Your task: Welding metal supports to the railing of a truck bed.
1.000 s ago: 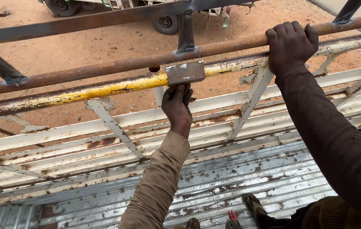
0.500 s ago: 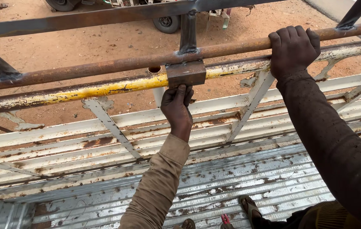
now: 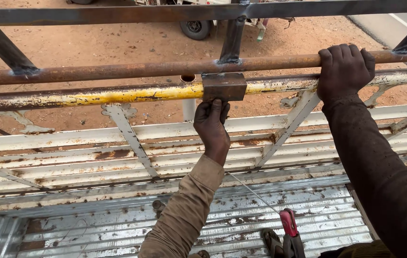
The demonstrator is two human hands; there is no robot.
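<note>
Rusty steel bracket [image 3: 224,86] is sitting on the yellow rail [image 3: 93,96], apparently unwelded; left hand [image 3: 212,128] is pinching its lower edge, right hand [image 3: 344,70] is gripping the brown pipe [image 3: 117,70].

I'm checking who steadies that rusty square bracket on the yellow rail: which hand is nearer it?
Left. The left hand touches the bracket from just below; the right hand clasps the rusty pipe well off to its right.
</note>
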